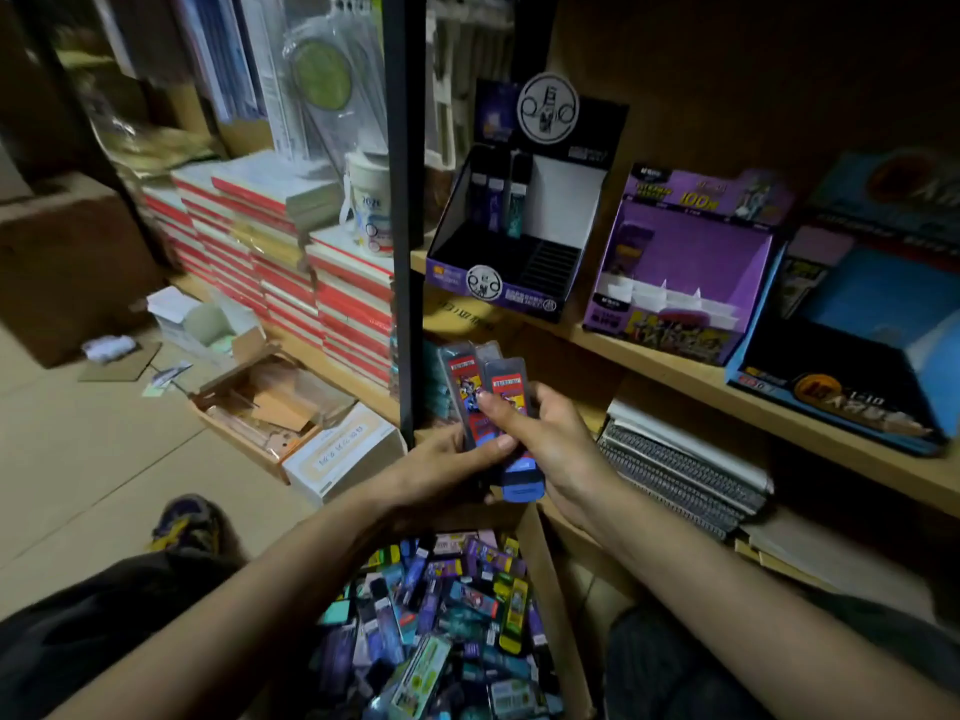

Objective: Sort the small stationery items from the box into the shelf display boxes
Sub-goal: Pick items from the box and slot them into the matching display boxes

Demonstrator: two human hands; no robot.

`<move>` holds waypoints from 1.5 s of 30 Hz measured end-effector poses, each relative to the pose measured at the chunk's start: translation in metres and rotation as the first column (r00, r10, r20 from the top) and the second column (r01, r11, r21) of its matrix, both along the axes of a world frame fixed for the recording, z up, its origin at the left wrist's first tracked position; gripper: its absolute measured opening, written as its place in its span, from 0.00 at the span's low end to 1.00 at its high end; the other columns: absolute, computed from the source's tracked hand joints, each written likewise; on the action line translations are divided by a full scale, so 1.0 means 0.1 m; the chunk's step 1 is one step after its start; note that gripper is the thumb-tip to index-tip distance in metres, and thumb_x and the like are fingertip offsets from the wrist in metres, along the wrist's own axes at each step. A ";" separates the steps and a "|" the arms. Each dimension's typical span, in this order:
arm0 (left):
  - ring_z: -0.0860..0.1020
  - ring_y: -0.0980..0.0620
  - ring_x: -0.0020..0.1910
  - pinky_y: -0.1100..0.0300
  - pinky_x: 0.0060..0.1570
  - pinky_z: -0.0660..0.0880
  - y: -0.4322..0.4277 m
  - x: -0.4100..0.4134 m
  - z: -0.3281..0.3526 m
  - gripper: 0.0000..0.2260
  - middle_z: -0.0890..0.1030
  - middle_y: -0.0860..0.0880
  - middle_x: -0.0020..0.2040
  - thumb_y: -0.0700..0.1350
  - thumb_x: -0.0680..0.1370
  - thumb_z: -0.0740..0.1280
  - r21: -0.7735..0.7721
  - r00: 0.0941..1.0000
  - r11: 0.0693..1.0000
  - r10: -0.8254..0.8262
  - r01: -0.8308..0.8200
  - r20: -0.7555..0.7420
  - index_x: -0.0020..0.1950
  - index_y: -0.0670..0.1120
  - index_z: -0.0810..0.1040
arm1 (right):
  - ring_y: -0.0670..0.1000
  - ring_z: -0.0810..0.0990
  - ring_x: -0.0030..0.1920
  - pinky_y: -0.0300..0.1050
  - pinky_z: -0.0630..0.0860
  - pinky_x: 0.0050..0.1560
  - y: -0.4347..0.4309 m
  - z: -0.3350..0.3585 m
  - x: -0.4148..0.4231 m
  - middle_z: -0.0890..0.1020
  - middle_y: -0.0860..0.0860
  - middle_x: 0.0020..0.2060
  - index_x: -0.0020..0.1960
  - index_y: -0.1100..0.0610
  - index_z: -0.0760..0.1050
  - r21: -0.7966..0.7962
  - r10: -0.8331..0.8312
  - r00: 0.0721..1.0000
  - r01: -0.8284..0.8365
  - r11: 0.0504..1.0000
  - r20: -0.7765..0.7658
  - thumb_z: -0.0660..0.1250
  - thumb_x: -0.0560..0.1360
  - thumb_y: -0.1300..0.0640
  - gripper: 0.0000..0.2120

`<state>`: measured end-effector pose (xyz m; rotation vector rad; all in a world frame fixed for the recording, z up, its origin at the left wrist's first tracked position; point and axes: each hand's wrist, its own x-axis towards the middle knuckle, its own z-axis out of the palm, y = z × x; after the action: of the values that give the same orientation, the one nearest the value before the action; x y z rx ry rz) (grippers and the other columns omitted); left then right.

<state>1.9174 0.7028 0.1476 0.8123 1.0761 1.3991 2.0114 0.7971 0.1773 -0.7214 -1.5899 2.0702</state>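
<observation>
Where the box sits: a cardboard box [550, 589] stands open between the crouching person's knees, within easy reach. It is heaped with small cases [441, 615] in purple, teal, yellow and black, jumbled at every angle.
Left hand [441, 465]: the fingers curl under the held cases [467, 387] and the thumb lies across their front. It appears to act as a rack, keeping the picked set squared.
Right hand [550, 439]: thumb and fingertips pinch the front case partway up, seemingly to fan or align matching designs before shelving.
Held cases: a few slim, flat, dark translucent sleeves are raised above the box, in front of the lower shelf opening. Each has a red label over cartoon artwork, and a blue cap shows at the lower end. They are likely pencil-lead refills, though the print is too small to read.
Shelf [675, 376]: a wooden board carries the display boxes side by side, their open faces towards the sorter.
Black display box [457, 283]: it sits beside the dark upright post. Three cases [496, 200] stand upright at its rear left, with ribbed slots in front.
Purple display box [675, 335]: it sits next along, with white dividers showing.
Blue display box [831, 397]: it is farthest right and dimly lit. Which box suits the held design cannot be told.
</observation>
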 end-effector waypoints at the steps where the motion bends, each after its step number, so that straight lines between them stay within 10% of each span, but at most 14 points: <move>1: 0.82 0.56 0.41 0.64 0.38 0.78 0.04 -0.02 0.07 0.10 0.84 0.49 0.43 0.44 0.76 0.62 0.005 1.000 1.000 -0.003 0.003 0.006 0.54 0.41 0.76 | 0.51 0.84 0.44 0.44 0.81 0.43 0.04 0.06 0.00 0.84 0.54 0.45 0.53 0.58 0.75 0.014 -0.009 1.000 0.009 1.000 -0.014 0.70 0.73 0.58 0.11; 11: 0.82 0.42 0.52 0.53 0.50 0.80 0.33 -0.33 0.31 0.15 0.83 0.39 0.53 0.46 0.74 0.67 0.027 0.987 0.990 0.141 -0.140 -0.072 0.57 0.40 0.78 | 0.50 0.83 0.51 0.48 0.80 0.51 0.31 0.29 -0.16 0.82 0.54 0.53 0.61 0.55 0.70 0.077 0.071 0.997 -0.071 0.995 -0.003 0.65 0.70 0.43 0.24; 15: 0.82 0.43 0.52 0.55 0.49 0.80 0.43 -0.54 0.29 0.17 0.83 0.40 0.53 0.48 0.73 0.66 0.065 0.964 0.962 0.265 -0.264 -0.013 0.59 0.40 0.77 | 0.47 0.81 0.53 0.38 0.80 0.45 0.33 0.25 -0.22 0.75 0.55 0.61 0.59 0.50 0.64 0.193 0.075 0.993 -0.092 0.977 0.093 0.68 0.73 0.50 0.19; 20: 0.83 0.44 0.49 0.56 0.46 0.80 0.42 -0.71 0.20 0.19 0.83 0.39 0.52 0.48 0.74 0.67 0.044 0.968 0.968 0.248 -0.246 -0.036 0.60 0.38 0.76 | 0.56 0.81 0.52 0.56 0.79 0.54 0.31 0.22 -0.30 0.79 0.57 0.52 0.52 0.53 0.68 0.352 0.044 0.983 -0.105 0.930 0.177 0.70 0.73 0.58 0.13; 39: 0.73 0.27 0.58 0.27 0.59 0.66 0.20 -0.74 0.33 0.27 0.80 0.35 0.56 0.60 0.68 0.72 0.053 0.910 0.922 0.386 -0.383 -0.150 0.57 0.41 0.77 | 0.41 0.82 0.43 0.31 0.74 0.34 0.39 0.40 -0.08 0.81 0.50 0.51 0.53 0.47 0.73 0.358 0.029 0.987 -0.085 0.930 0.157 0.62 0.78 0.61 0.10; 45: 0.73 0.27 0.57 0.28 0.59 0.67 0.27 -0.75 0.37 0.30 0.79 0.34 0.54 0.62 0.66 0.71 0.075 0.878 0.902 0.431 -0.426 -0.209 0.56 0.41 0.76 | 0.37 0.80 0.41 0.30 0.76 0.39 0.82 0.76 0.20 0.77 0.42 0.51 0.52 0.43 0.74 0.712 -0.263 0.965 0.182 0.678 0.004 0.60 0.78 0.66 0.18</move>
<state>1.8426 0.7297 0.1844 0.7911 1.4805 1.7236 2.0313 0.8791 0.2530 -0.6839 -2.0386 1.0938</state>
